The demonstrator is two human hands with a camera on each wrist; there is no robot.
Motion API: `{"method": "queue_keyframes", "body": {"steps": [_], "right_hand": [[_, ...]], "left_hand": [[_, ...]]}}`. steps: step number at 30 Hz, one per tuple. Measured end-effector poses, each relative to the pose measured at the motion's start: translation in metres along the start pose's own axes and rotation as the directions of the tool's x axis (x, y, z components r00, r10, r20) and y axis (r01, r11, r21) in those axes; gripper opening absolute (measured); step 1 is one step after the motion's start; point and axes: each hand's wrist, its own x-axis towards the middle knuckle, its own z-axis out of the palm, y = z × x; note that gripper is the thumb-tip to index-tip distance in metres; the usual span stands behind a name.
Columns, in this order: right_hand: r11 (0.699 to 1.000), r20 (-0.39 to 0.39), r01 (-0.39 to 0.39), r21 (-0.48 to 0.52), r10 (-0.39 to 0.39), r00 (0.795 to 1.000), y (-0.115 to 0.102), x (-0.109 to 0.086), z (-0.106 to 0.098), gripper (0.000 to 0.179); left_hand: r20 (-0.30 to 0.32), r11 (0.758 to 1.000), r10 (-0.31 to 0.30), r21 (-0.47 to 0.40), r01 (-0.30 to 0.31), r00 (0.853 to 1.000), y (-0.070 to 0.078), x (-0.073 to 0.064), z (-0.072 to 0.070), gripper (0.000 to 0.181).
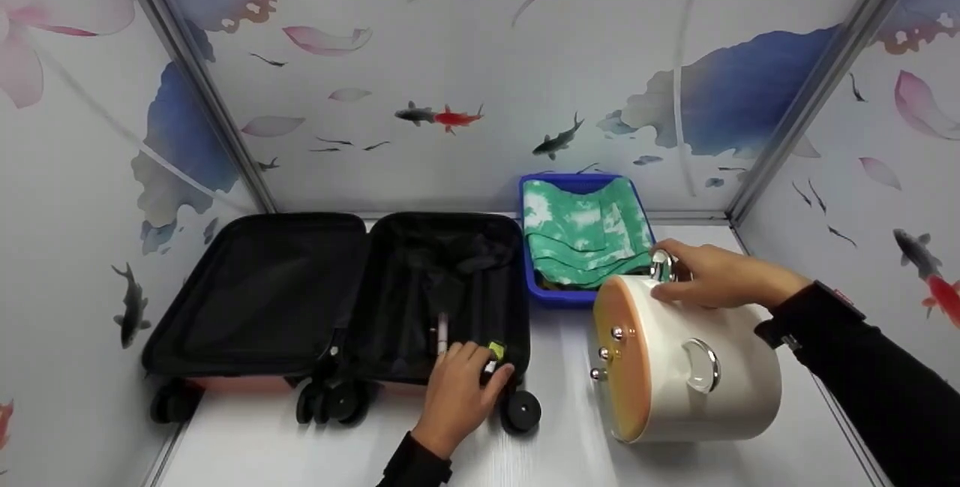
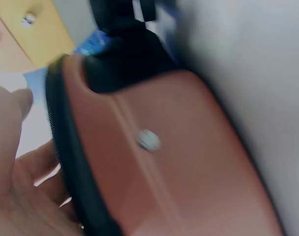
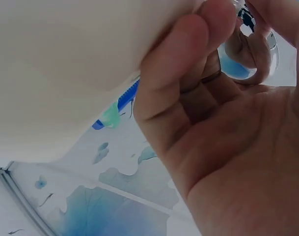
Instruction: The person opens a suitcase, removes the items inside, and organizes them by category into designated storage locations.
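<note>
An open suitcase (image 1: pixel 259 292), black inside with a salmon shell (image 2: pixel 154 167), lies spread in two halves. My left hand (image 1: pixel 461 389) is over the near rim of its right half, fingers reaching inside. Between thumb and forefinger shows a small yellow-green thing (image 1: pixel 496 351); I cannot tell whether they pinch it. By the fingertips is a slim pale pink tube (image 1: pixel 442 333). On the right, my right hand (image 1: pixel 705 277) grips the shiny side handle (image 1: pixel 661 266) of a rounded cream drawer box (image 1: pixel 720 404). Its orange-yellow front (image 1: pixel 628 389), with several silver knobs, faces left.
A blue basket (image 1: pixel 559 297) with folded green and white cloth (image 1: pixel 585 228) stands at the back, between suitcase and drawer box. Printed wall panels (image 1: pixel 480 44) close in the back and both sides. Black wheels (image 1: pixel 520 412) stick out at the suitcase's near edge.
</note>
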Motion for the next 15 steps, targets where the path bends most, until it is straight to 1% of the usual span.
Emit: {"method": "queue_keyframes", "body": {"steps": [2,4,6,8,10,12,14,15], "right_hand": [[1.000,0.003,0.004,0.001,-0.004,1.000,0.000,-0.001,0.000,0.069],[1.000,0.004,0.018,-0.004,-0.018,1.000,0.000,-0.002,0.000,0.068],[0.999,0.007,0.033,-0.007,-0.033,0.999,-0.001,-0.003,0.000,0.066],[0.999,0.008,0.046,-0.006,-0.046,0.999,-0.002,-0.003,0.000,0.061],[0.999,0.006,0.048,-0.003,-0.048,0.999,-0.003,-0.003,0.000,0.057],[0.999,0.003,0.043,0.006,-0.043,0.999,-0.003,-0.003,0.001,0.054],[0.999,0.004,0.035,0.020,-0.035,0.999,-0.003,-0.004,0.002,0.052],[0.999,0.002,0.033,0.023,-0.033,0.999,-0.003,-0.004,0.003,0.052]], "left_hand": [[-0.014,0.998,0.055,-0.024,-0.055,0.998,0.012,0.008,0.001,0.028],[-0.020,0.992,0.123,-0.037,-0.124,0.992,0.025,0.017,0.001,0.021],[-0.015,0.979,0.195,-0.053,-0.196,0.981,0.039,0.027,0.001,0.019],[0.001,0.963,0.260,-0.067,-0.260,0.966,0.053,0.037,0.002,0.018],[0.032,0.951,0.297,-0.097,-0.293,0.954,0.067,0.048,0.003,0.020],[0.077,0.943,0.301,-0.175,-0.284,0.951,0.079,0.059,0.005,0.022],[0.132,0.927,0.284,-0.289,-0.238,0.950,0.090,0.069,0.008,0.024],[0.155,0.915,0.273,-0.346,-0.206,0.950,0.095,0.073,0.010,0.026]]}}
